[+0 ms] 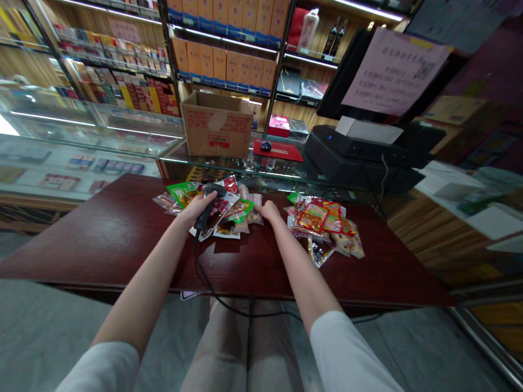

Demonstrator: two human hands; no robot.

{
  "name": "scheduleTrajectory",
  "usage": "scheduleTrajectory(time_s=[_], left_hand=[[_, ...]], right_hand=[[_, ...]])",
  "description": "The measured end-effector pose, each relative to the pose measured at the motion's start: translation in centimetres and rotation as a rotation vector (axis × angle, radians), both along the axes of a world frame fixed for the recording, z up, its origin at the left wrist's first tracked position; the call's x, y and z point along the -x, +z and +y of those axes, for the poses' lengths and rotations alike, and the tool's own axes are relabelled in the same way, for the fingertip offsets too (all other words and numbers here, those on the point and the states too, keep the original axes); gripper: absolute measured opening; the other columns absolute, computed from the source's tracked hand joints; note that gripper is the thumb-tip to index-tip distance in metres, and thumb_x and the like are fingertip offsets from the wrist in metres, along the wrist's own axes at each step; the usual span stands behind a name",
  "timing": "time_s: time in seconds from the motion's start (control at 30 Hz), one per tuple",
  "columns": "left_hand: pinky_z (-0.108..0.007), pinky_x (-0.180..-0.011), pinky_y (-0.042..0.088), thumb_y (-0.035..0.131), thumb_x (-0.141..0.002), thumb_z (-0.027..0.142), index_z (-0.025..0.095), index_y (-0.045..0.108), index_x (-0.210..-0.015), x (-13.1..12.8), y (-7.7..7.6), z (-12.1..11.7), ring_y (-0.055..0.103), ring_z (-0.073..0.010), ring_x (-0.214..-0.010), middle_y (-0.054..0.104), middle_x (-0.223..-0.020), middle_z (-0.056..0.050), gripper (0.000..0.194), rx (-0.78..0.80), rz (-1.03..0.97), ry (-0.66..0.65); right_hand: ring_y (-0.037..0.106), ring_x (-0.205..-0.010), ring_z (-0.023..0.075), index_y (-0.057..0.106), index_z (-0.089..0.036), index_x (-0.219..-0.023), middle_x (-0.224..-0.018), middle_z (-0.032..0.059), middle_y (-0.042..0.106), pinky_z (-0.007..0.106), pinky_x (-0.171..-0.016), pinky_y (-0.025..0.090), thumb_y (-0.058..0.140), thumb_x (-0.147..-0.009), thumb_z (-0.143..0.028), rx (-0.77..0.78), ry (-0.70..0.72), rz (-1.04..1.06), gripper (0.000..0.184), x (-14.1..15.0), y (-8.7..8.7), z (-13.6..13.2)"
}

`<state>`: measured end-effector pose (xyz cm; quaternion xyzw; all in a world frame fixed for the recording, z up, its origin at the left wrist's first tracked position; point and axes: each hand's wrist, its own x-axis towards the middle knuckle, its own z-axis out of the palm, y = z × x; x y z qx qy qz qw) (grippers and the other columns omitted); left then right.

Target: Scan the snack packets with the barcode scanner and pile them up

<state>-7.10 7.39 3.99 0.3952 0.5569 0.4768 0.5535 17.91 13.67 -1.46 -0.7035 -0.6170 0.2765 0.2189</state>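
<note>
My left hand (197,208) is closed round the handle of a black barcode scanner (207,206), its head pointing over a pile of snack packets (223,209) on a dark red table (122,234). The scanner's black cable (204,277) trails down off the table's front edge. My right hand (267,209) reaches into the right side of that pile, fingers curled on a pale packet (254,209); the grip itself is partly hidden. A second pile of red and orange packets (322,226) lies just right of my right wrist.
Behind the table stands a glass counter (102,136) with an open cardboard box (216,128), a red mat with a mouse (278,148) and a black till with a printer (368,152). Shelves of boxed goods (122,76) fill the back wall.
</note>
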Motion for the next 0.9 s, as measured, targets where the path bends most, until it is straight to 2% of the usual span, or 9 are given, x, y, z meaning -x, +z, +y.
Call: scheduleTrajectory(time_s=[0.1, 0.17, 0.33, 0.43, 0.53, 0.63, 0.73, 0.8, 0.9], left_hand=[[-0.018, -0.041, 0.045, 0.072, -0.079, 0.040, 0.014, 0.059, -0.084, 0.1, -0.2, -0.1, 0.056, -0.0085, -0.045, 0.060, -0.063, -0.001, 0.029, -0.010, -0.006, 0.006], [-0.018, -0.041, 0.044, 0.072, -0.079, 0.040, 0.014, 0.059, -0.083, 0.3, -0.2, -0.3, 0.055, -0.0083, -0.045, 0.060, -0.064, -0.001, 0.029, -0.009, -0.019, 0.012], [-0.017, -0.042, 0.044, 0.071, -0.080, 0.041, 0.013, 0.058, -0.076, 0.4, 0.7, -1.2, 0.054, -0.0070, -0.045, 0.060, -0.065, -0.001, 0.031, -0.022, -0.045, 0.021], [-0.018, -0.043, 0.044, 0.070, -0.080, 0.043, 0.014, 0.056, -0.076, -0.6, 2.0, -2.4, 0.054, -0.0074, -0.046, 0.059, -0.062, 0.000, 0.033, -0.067, -0.050, -0.035], [-0.019, -0.045, 0.045, 0.070, -0.079, 0.047, 0.015, 0.055, -0.079, -2.9, 3.3, -4.1, 0.055, -0.0092, -0.048, 0.059, -0.060, 0.000, 0.035, -0.122, -0.028, -0.199], [-0.021, -0.047, 0.045, 0.070, -0.077, 0.053, 0.016, 0.057, -0.083, -6.3, 3.7, -5.6, 0.056, -0.0102, -0.051, 0.062, -0.064, -0.001, 0.040, -0.174, -0.010, -0.399], [-0.021, -0.048, 0.045, 0.068, -0.076, 0.058, 0.015, 0.058, -0.088, -9.6, 3.0, -6.6, 0.057, -0.0090, -0.053, 0.066, -0.076, -0.004, 0.046, -0.197, -0.017, -0.517], [-0.021, -0.047, 0.044, 0.067, -0.075, 0.060, 0.015, 0.058, -0.089, -11.3, 2.2, -7.0, 0.056, -0.0078, -0.053, 0.067, -0.082, -0.004, 0.048, -0.198, -0.028, -0.527], [-0.020, -0.047, 0.043, 0.066, -0.076, 0.060, 0.015, 0.056, -0.087, -12.9, 1.3, -7.4, 0.054, -0.0070, -0.052, 0.065, -0.080, -0.003, 0.048, -0.190, -0.048, -0.548]], right_hand=[[0.067, -0.100, 0.0340, 0.064, -0.016, -0.073, -0.087, 0.0175, 0.072, 0.033, -0.077, 0.048, 0.082, -0.059, -0.038, 0.052, -0.057, 0.072, 0.032, -0.1, 0.4, 0.5], [0.068, -0.092, 0.0319, 0.060, -0.017, -0.070, -0.077, 0.0121, 0.071, 0.032, -0.073, 0.049, 0.082, -0.054, -0.028, 0.035, -0.085, 0.178, 0.029, -0.5, 0.5, 0.2], [0.066, -0.078, 0.0204, 0.053, -0.020, -0.087, -0.076, 0.0005, 0.066, 0.029, -0.065, 0.052, 0.072, -0.059, -0.023, -0.088, -0.171, 0.383, 0.034, -2.9, 1.0, -1.7], [0.065, -0.073, 0.0155, 0.047, -0.023, -0.095, -0.082, -0.0031, 0.065, 0.028, -0.063, 0.054, 0.071, -0.060, -0.025, -0.181, -0.169, 0.729, 0.041, -5.0, 2.0, -3.1], [0.065, -0.072, 0.0149, 0.045, -0.026, -0.098, -0.085, -0.0044, 0.066, 0.028, -0.063, 0.055, 0.076, -0.055, -0.024, -0.266, -0.111, 1.077, 0.053, -6.8, 3.1, -4.6], [0.066, -0.073, 0.0159, 0.044, -0.027, -0.098, -0.083, -0.0051, 0.065, 0.030, -0.063, 0.056, 0.072, -0.061, -0.030, -0.303, -0.128, 1.145, 0.047, -7.8, 3.6, -5.9], [0.066, -0.074, 0.0165, 0.044, -0.027, -0.099, -0.082, -0.0036, 0.064, 0.031, -0.066, 0.057, 0.062, -0.071, -0.038, -0.309, -0.146, 1.213, 0.035, -8.1, 3.6, -6.9], [0.066, -0.076, 0.0161, 0.046, -0.027, -0.099, -0.083, -0.0031, 0.064, 0.032, -0.070, 0.057, 0.059, -0.073, -0.036, -0.323, -0.150, 1.260, 0.031, -8.2, 3.4, -7.5], [0.066, -0.079, 0.0163, 0.046, -0.027, -0.099, -0.085, -0.0029, 0.063, 0.033, -0.076, 0.057, 0.058, -0.073, -0.032, -0.383, -0.158, 1.279, 0.029, -8.3, 3.3, -8.2]])
